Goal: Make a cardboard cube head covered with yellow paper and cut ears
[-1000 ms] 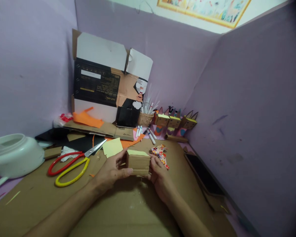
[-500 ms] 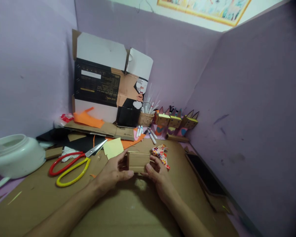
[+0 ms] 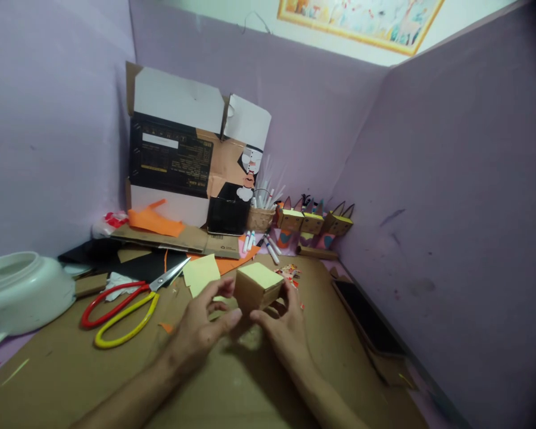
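A small cardboard box (image 3: 250, 292) with a pale yellow paper top is held above the cardboard-covered table, one corner turned toward me. My right hand (image 3: 286, 328) grips it from the right, thumb low at the front and fingers along the side. Just left of the box, my left hand (image 3: 205, 319) has its fingers and thumb apart, with the fingertips close to the box; whether they touch it I cannot tell. Behind the box lies a floral-patterned piece (image 3: 291, 273), partly hidden. A cut sheet of yellow paper (image 3: 201, 274) lies beyond my left hand.
Scissors (image 3: 125, 310) with red and yellow handles lie open at left, near a white pot (image 3: 27, 298). A phone-like dark slab (image 3: 368, 319) rests at right. Behind stand a flattened carton (image 3: 174, 149), a basket of markers (image 3: 261, 219) and several eared box figures (image 3: 312, 223).
The box has been turned and tilted, so its yellow top now shows. My left hand has loosened from its side, while my right hand keeps hold. The view has shifted slightly.
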Demonstrator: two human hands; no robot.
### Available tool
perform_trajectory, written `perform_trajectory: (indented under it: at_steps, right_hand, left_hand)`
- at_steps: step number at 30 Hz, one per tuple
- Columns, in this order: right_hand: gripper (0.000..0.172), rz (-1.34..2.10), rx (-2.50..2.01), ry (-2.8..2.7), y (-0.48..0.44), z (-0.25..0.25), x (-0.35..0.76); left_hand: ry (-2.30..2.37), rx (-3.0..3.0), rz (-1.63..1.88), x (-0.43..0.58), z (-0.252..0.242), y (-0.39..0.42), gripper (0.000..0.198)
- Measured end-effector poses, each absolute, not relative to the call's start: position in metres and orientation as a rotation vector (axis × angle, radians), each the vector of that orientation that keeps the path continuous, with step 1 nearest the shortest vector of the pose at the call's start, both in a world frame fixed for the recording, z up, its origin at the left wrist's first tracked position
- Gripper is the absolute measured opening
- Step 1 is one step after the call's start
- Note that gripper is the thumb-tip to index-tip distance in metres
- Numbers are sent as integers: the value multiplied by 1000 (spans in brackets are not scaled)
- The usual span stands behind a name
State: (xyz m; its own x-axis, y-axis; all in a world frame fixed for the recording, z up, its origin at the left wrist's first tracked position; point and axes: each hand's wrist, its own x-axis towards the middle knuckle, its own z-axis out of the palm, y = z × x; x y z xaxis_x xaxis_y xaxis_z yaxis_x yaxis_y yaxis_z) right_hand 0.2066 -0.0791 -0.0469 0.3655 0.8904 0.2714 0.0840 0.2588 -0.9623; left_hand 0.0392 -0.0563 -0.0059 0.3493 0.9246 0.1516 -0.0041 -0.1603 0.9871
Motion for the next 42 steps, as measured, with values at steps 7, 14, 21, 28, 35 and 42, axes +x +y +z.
perform_trajectory:
  at_steps: [7, 14, 21, 28, 35, 42]
  right_hand:
    - [64, 448, -1163, -1618, -97, -37, 199]
    - [41, 865, -920, -1412, -102, -37, 196]
    - [56, 971, -1073, -1040, -88, -32, 207]
    - [59, 1123, -1024, -1023, -92, -25, 202]
    - [64, 1124, -981, -1037, -94, -37, 199]
    - [39, 720, -1151, -943, -87, -45, 222]
  left_hand:
    - [624, 1287, 854, 44, -9, -50, 58]
    - [739, 1123, 994, 44, -16, -38, 56]
    - [674, 1016, 871, 41, -5, -46, 53]
    - [559, 1072, 834, 43, -9, -53, 55]
    - [598, 944, 868, 40, -2, -56, 67]
    - [604, 695, 911, 38, -9, -51, 70]
